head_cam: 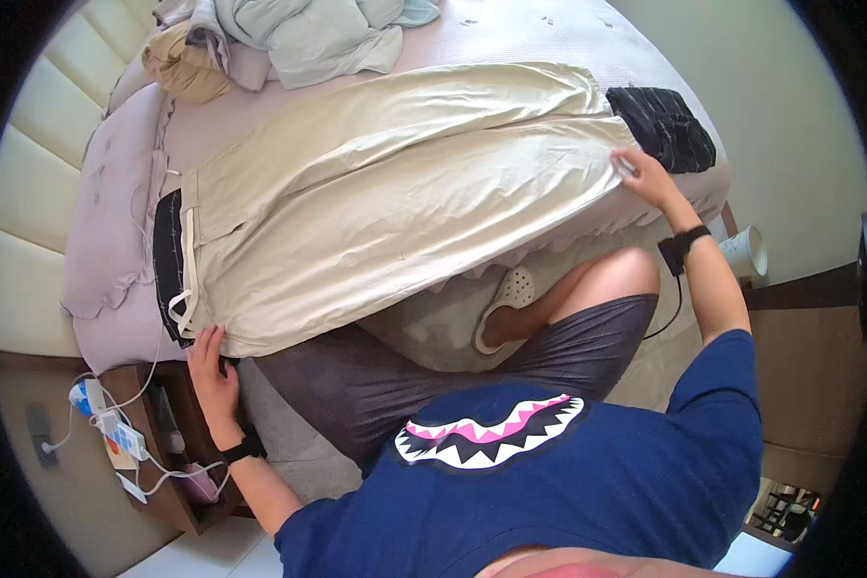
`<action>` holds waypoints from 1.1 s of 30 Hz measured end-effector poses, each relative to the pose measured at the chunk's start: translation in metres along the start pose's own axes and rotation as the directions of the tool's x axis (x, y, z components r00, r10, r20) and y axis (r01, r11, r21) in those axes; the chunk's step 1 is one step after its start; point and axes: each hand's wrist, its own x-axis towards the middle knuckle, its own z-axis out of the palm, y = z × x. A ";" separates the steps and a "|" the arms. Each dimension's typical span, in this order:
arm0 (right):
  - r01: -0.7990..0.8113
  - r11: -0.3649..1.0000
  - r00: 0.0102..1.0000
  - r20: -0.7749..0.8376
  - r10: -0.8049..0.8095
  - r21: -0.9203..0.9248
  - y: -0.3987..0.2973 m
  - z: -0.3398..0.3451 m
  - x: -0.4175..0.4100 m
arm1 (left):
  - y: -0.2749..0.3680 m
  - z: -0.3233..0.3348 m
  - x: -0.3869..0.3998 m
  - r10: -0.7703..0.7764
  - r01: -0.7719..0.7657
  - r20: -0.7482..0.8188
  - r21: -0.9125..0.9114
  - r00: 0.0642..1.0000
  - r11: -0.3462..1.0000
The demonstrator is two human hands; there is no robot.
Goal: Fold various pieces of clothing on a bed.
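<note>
A pair of cream trousers [404, 188] lies spread lengthwise over the near edge of the bed, its waistband and white drawstring at the left and its leg hems at the right. My left hand [213, 376] rests at the near corner of the waistband, fingers on the cloth; whether they grip it I cannot tell. At the near leg's hem, my right hand [643, 173] touches the fabric with thumb and fingers curled at its edge. Beneath the waistband shows a black garment [167, 253]. A folded black striped garment [665, 130] lies beyond the hems.
Rumpled pale green bedding [311, 32] and a tan cloth [184, 65] lie at the bed's far left. A lilac pillow [115, 209] is by the headboard. At lower left stands a brown nightstand [180, 506] with a power strip and cables. A white bin [748, 253] stands right.
</note>
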 end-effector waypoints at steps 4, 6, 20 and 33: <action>0.248 0.932 0.946 -0.140 -0.291 -0.263 -0.001 0.009 -0.027 | 0.000 0.014 0.004 -0.006 0.002 -0.130 -0.026 0.991 1.000; 0.194 0.965 0.944 -0.234 -0.232 -0.177 0.005 0.019 -0.026 | -0.005 0.021 0.014 0.022 -0.030 -0.174 -0.042 0.985 0.999; 0.133 0.989 0.880 -0.467 -0.091 0.058 0.012 -0.024 -0.039 | -0.023 -0.038 0.040 0.028 -0.087 -0.282 -0.202 0.959 0.975; 0.151 0.988 0.970 -0.201 -0.138 0.047 -0.128 -0.009 -0.045 | 0.130 -0.047 0.058 0.171 -0.166 0.043 -0.108 0.984 0.980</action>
